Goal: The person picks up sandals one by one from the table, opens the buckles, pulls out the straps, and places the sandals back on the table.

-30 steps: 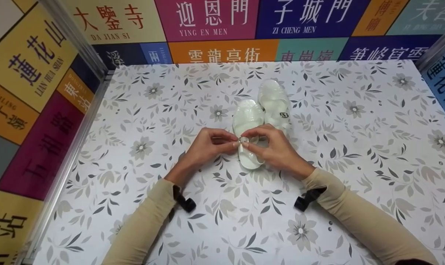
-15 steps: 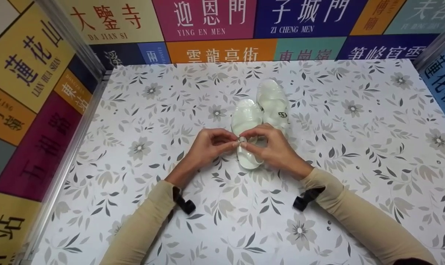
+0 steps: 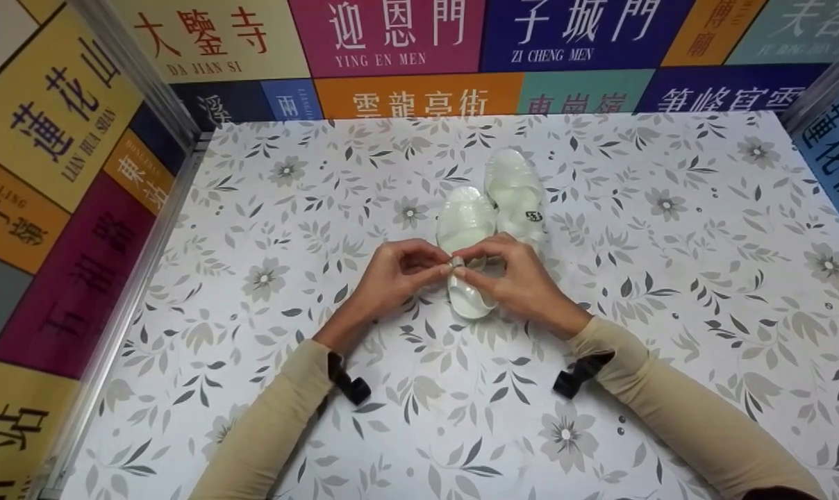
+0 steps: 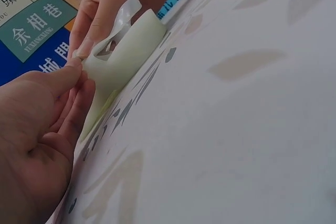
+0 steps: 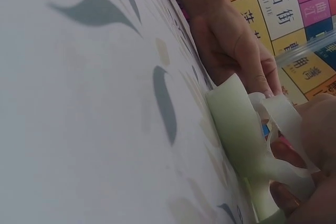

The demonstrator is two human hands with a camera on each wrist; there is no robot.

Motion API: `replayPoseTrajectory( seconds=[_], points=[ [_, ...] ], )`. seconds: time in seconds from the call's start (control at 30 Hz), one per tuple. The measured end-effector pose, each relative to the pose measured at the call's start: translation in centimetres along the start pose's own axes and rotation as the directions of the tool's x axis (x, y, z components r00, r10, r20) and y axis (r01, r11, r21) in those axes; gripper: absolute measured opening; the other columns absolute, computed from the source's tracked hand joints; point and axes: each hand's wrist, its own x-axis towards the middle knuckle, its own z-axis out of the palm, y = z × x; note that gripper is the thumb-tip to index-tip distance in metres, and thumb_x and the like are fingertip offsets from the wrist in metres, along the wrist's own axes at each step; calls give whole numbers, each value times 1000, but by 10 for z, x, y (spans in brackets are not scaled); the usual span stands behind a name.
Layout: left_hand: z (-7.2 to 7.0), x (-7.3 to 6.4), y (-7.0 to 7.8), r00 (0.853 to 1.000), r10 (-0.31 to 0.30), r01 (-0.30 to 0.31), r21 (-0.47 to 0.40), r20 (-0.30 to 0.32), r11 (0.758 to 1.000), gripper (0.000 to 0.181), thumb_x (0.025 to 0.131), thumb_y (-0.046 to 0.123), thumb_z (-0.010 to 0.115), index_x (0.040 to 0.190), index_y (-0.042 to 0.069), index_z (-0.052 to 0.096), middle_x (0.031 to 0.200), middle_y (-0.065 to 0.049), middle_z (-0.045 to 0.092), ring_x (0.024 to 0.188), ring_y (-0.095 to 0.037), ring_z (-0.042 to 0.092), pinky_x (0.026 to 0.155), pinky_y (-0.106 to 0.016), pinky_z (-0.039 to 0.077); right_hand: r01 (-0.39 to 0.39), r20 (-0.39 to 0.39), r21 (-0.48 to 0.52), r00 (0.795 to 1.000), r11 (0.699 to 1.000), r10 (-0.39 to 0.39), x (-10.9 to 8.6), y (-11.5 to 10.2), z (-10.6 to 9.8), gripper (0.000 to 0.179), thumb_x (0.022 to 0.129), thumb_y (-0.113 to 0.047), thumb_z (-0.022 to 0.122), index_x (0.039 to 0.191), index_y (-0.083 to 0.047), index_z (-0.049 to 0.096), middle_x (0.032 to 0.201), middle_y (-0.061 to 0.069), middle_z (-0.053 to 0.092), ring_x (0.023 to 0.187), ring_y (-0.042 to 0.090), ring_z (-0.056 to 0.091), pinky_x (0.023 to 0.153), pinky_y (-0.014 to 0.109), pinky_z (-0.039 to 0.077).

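Note:
A pale green-white sandal lies on the table, its toe pointing away from me. My left hand pinches the side of its strap near a small shiny buckle. From the other side, my right hand pinches the same strap between thumb and forefinger, its fingertips close to the left ones. In the right wrist view the pale strap loops up above the thick sole. Fingers hide most of the buckle. The matching sandal lies just beyond, to the right, partly behind my right hand.
The table wears a white cover printed with grey leaves and flowers. Colourful panels with lettering stand along the back and left side. A black wrist camera hangs under my left forearm, another under my right.
My hands stay at the strap, with only slight fingertip shifts around the buckle. Both sandals keep their places; the head view moves a little.

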Motion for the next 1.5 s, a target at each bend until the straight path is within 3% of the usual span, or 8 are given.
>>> replayPoseTrajectory(
  seconds=[0.23, 0.47, 0.87, 1.17, 1.5],
  points=[
    [-1, 1, -4, 1000, -23, 23, -81, 7, 996, 24, 92, 9, 87, 112, 1, 76, 106, -13, 80, 95, -23, 79, 90, -34, 66, -23, 15, 6, 1000, 1000, 23, 0, 2, -1, 25, 95, -32, 86, 119, -26, 82, 114, -9, 78, 116, 13, 66, 110, 39, 48],
    [-1, 0, -5, 1000, -11, 8, -129, -27, 992, 27, 89, 7, 90, 109, 0, 73, 105, -13, 80, 96, -25, 79, 93, -38, 66, -29, 15, 30, 999, 999, 29, -1, 1, 0, 25, 93, -32, 88, 117, -28, 82, 114, -10, 77, 116, 12, 65, 111, 40, 47],
    [-1, 0, -3, 998, 24, -30, -103, -57, 994, 20, 86, 9, 93, 92, 4, 74, 98, -11, 82, 92, -28, 81, 89, -40, 67, -40, -11, 24, 999, 999, 40, -3, -1, 2, 26, 90, -43, 89, 114, -34, 83, 109, -11, 76, 109, 13, 64, 105, 41, 48],
    [-2, -1, -4, 999, -15, 9, -151, -39, 989, 21, 87, 6, 91, 100, 3, 76, 100, -12, 82, 91, -29, 81, 87, -39, 67, -31, 2, 8, 1000, 999, 31, -4, 1, 2, 25, 95, -35, 86, 118, -28, 82, 114, -9, 76, 113, 13, 65, 108, 40, 49],
    [-2, -1, -2, 998, -1, -9, -160, -67, 987, 20, 85, 5, 92, 91, 4, 74, 94, -13, 83, 91, -32, 82, 86, -40, 68, -69, -4, 37, 998, 997, 69, -4, -1, 1, 23, 91, -40, 89, 112, -31, 83, 110, -8, 75, 110, 14, 64, 107, 42, 47]
  ],
)
